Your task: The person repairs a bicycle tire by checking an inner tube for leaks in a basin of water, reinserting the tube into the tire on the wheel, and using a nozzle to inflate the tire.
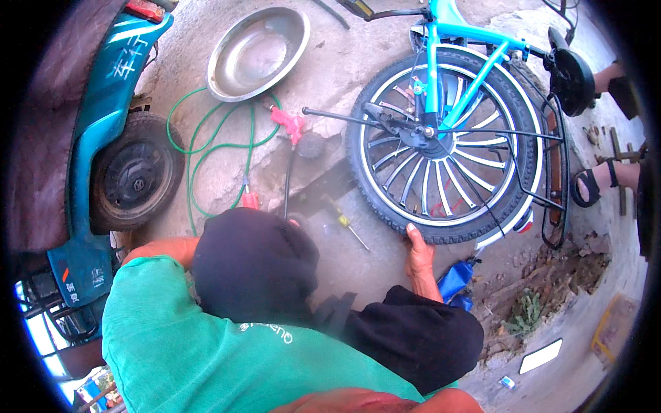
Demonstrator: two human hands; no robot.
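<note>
- At two o'clock, the bicycle wheel (435, 153) looks heavy and stiff; I'd hold its grippy tyre (451, 236), clear of the spokes.
- My right hand (421, 259) has its thumb on the tyre near seven; whether the fingers clamp, I cannot tell.
- My left hand (295, 221), mostly hidden, I cannot judge.
- Rough concrete ground (327, 48); basin (258, 55) at eleven, teal vehicle (113, 89) at ten.

The tyre (447, 234) of a blue bicycle (432, 76) is touched by the right hand (419, 260); the left cannot be made out behind the knee (255, 261). A screwdriver (343, 221), pink-handled tool (286, 122) and metal basin (258, 55) are seen on the ground.
</note>
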